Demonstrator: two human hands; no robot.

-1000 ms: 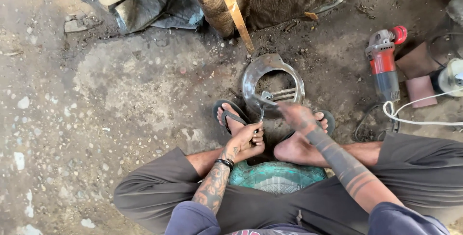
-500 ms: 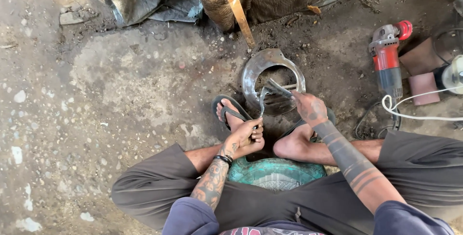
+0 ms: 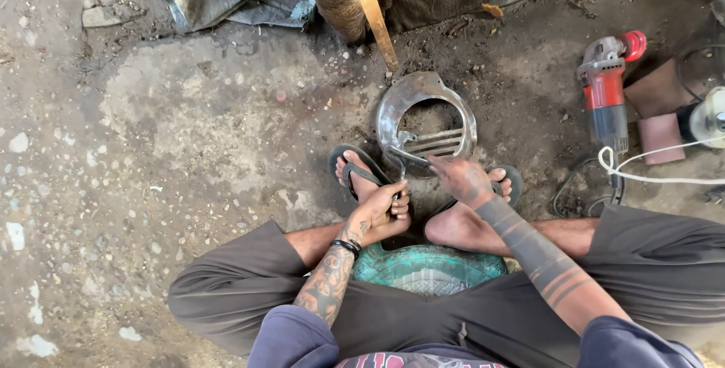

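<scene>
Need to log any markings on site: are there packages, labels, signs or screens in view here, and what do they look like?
No packages, signs or screens in view.
The red and grey angle grinder, on the ground at upper right, shows no label that can be made out.

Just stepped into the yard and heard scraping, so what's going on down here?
A person squats on the dirt floor over a round metal cover with a large hole and slotted vents. The right hand presses on its near edge, while the left hand grips a thin tool whose tip reaches that edge. A red angle grinder lies untouched to the right, its cord trailing beside it.
</scene>
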